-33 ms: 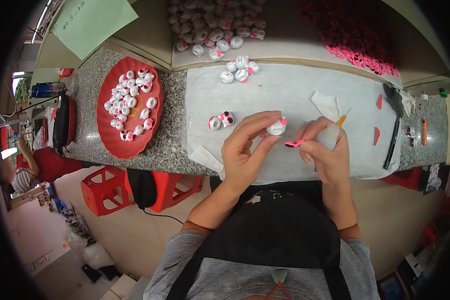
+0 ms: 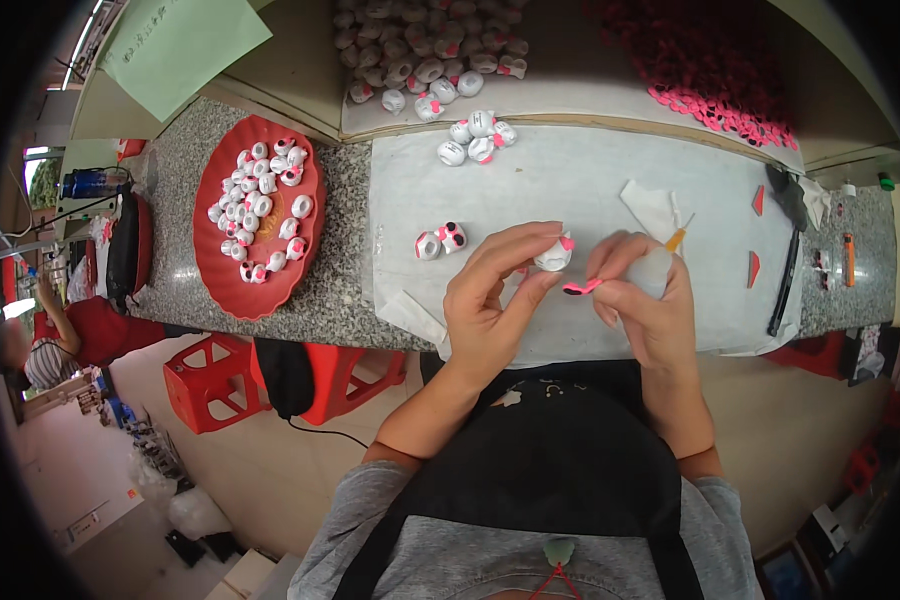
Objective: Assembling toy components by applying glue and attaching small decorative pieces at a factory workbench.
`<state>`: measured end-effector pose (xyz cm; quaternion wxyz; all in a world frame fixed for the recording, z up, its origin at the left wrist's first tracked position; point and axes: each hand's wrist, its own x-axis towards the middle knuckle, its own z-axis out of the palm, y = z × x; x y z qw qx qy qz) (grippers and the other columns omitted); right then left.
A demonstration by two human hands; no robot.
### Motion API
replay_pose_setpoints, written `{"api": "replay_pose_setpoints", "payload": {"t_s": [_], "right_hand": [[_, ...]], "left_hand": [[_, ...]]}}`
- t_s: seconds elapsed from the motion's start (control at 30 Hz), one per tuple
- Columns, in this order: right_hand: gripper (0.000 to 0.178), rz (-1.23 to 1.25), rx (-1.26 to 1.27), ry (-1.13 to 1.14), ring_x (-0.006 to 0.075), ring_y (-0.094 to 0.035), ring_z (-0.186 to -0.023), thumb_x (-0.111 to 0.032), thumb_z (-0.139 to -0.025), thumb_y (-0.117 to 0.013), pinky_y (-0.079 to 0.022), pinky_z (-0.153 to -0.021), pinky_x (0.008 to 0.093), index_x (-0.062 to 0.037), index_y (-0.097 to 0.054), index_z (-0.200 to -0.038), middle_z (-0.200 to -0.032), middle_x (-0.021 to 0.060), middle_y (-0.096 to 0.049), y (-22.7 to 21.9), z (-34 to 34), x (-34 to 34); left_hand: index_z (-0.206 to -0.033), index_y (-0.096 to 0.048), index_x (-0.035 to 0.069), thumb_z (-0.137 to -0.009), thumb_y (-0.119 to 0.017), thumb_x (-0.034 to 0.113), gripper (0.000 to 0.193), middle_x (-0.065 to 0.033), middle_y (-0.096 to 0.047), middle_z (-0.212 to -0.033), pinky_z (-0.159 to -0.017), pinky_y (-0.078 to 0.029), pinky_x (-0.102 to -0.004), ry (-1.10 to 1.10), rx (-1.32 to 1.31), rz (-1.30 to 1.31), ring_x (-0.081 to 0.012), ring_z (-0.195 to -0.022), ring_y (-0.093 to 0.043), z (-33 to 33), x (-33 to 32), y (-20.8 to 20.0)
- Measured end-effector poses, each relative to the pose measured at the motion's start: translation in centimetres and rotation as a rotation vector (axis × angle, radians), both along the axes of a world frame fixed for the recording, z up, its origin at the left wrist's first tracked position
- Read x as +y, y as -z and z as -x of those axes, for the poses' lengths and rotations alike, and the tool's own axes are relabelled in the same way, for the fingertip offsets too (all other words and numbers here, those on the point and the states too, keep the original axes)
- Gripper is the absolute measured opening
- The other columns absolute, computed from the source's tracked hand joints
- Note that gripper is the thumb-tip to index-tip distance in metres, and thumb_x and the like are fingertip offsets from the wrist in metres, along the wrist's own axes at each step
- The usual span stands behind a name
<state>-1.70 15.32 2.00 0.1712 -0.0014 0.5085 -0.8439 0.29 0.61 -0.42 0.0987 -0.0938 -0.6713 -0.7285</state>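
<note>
Between the thumb and fingers of my left hand (image 2: 497, 285) is a small white rounded figurine head (image 2: 554, 257) with a pink bow. My right hand (image 2: 650, 300) pinches a tiny pink-and-black piece (image 2: 581, 288), shaped like glasses, just right of and below the head, apart from it. A translucent squeeze bottle (image 2: 651, 270) with an amber needle tip (image 2: 676, 240) is also tucked in that hand, its needle pointing away. Two more figurine heads (image 2: 440, 241) lie left of my left hand, one with black-and-pink glasses on it.
A red scalloped tray (image 2: 210, 270) of figurine heads stands at the left. More heads (image 2: 480, 130) lie at the back, below a shelf pile (image 2: 425, 50). Pink pieces (image 2: 720, 100) heap at the back right. A crumpled tissue (image 2: 647, 208) and black tool (image 2: 784, 285) lie on white paper (image 2: 590, 180).
My right hand has shifted slightly left, bringing the pink-and-black piece a little nearer the figurine head. My left hand stays nearly still.
</note>
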Motion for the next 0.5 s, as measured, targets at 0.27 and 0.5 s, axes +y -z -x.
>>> {"api": "replay_pose_setpoints", "payload": {"t_s": [0.27,0.5], "right_hand": [[0.009,0.089,-0.059,0.035,0.0082,-0.04,-0.048,0.001,-0.065,-0.056,-0.031,-0.041,0.0198,-0.0013,-0.048,-0.07,-0.076,0.0075,-0.042,0.8,-0.3,-0.7],[0.017,-0.111,0.151,0.076,0.0079,-0.04,-0.05,0.0,-0.063,-0.06,-0.032,-0.042,0.0194,-0.0014,-0.047,-0.074,-0.076,0.0063,-0.043,1.4,-0.6,-1.3]], "left_hand": [[-0.097,-0.047,-0.003,-0.07,-0.054,-0.006,0.028,-0.0196,-0.047,-0.104,-0.08,-0.04,-0.0292,0.034,0.124,0.088,-0.0229,-0.097,-0.047,-0.1,0.1,0.0],[-0.096,-0.047,-0.002,-0.07,-0.056,-0.001,0.027,-0.0213,-0.047,-0.103,-0.08,-0.039,-0.0315,0.063,-0.154,-0.352,-0.0239,-0.095,-0.048,-0.6,0.3,-1.1]]}}
